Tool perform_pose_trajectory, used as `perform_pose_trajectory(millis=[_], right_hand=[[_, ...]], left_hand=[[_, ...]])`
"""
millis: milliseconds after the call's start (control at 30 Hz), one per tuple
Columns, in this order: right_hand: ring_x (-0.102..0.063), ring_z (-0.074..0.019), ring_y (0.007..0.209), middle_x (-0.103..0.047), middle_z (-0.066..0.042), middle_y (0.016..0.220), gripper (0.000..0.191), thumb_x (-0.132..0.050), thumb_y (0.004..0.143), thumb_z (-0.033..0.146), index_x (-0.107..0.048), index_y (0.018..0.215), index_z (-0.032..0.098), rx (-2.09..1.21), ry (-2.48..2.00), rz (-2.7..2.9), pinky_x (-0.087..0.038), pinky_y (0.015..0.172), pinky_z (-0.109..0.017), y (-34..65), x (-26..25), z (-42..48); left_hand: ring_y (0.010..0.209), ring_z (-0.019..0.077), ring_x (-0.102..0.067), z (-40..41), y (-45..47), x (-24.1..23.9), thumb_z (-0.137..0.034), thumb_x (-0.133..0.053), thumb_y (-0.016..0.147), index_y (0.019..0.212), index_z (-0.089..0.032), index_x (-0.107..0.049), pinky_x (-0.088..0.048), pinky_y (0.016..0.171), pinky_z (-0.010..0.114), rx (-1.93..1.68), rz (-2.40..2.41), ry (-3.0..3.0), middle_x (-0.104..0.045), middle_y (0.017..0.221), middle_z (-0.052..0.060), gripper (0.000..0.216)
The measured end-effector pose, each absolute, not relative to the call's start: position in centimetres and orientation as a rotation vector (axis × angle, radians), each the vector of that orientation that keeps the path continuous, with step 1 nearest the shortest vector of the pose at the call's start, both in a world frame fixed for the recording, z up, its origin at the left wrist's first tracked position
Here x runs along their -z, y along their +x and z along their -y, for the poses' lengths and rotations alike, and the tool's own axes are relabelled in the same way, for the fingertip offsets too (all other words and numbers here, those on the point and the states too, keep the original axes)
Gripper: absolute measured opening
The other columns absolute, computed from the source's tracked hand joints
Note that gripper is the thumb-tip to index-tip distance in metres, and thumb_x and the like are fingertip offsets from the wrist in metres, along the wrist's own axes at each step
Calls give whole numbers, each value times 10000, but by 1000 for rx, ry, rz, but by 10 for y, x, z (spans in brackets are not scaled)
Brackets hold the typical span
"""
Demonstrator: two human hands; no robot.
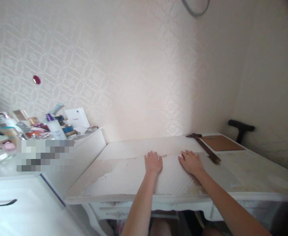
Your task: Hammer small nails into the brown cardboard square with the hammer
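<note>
My left hand point(154, 163) lies palm down on the white desk point(124, 178), fingers stretched toward the wall and nothing in it. To its right, my right hand point(191, 162) also rests flat on the desktop with its fingers apart. The desk's surface is worn and patchy, with paint or covering gone in places. Just beyond my right hand lies a hammer point(206, 149) with a dark head and a brown wooden handle. Beside the hammer is a flat brown board point(222, 143). Neither hand touches the hammer or the board.
A white cabinet point(16, 209) with a dark handle stands at the left, crowded with bottles point(56, 128), jars and a white box point(77, 118). Behind the desk's right edge rises a black T-shaped handle point(241, 127). A patterned wall point(134, 82) closes off the back; a grey cable point(195, 13) hangs above.
</note>
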State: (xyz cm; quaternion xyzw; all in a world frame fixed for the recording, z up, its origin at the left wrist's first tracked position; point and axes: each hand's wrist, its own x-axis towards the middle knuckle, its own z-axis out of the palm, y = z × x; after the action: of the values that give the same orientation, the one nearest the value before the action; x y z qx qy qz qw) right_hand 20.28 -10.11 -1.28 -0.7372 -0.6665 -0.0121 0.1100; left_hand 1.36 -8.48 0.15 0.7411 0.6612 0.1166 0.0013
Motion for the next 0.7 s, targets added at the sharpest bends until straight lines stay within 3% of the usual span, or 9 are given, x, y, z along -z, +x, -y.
perform_pose_trajectory(millis=[700], right_hand=[[-320, -317, 1318, -416, -146, 1420, 522, -293, 924, 414, -497, 1319, 141, 36, -2158, 1958, -226, 1052, -542, 204, 15, 100]], left_hand=[[1347, 300, -321, 84, 13, -1, -387, -246, 932, 1322, -110, -449, -236, 1101, 484, -364, -2066, 2321, -382, 1434, 184, 520]])
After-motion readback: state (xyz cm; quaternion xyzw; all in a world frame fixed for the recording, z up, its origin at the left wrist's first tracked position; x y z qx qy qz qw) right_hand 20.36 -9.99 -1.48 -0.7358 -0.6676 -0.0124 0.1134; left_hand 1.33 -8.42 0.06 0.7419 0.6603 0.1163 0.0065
